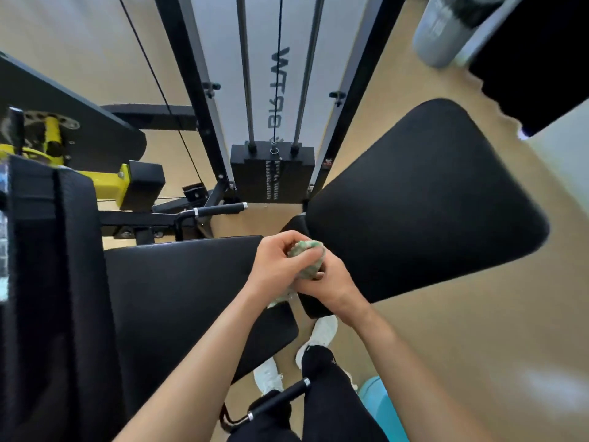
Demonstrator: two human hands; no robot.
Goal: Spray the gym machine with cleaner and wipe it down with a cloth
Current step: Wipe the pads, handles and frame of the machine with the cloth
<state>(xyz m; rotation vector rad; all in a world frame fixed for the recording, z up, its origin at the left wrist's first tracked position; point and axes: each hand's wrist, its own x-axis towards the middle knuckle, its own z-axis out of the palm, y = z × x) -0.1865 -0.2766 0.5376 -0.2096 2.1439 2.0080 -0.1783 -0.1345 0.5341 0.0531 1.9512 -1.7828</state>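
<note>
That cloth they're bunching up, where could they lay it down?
Both the left hand and right hand grip the cloth. The seat pad to their left lies bare, as does the angled pad on the right. The gap between the pads, by the handle, is crowded.

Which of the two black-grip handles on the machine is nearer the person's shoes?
The lower handle, beside the white shoes near the picture's bottom. The other handle sits farther up, below the weight stack.

A crumpled green-and-white cloth [306,258] is bunched above the black padded machine seat [191,295], at its 2 o'clock corner.
</note>
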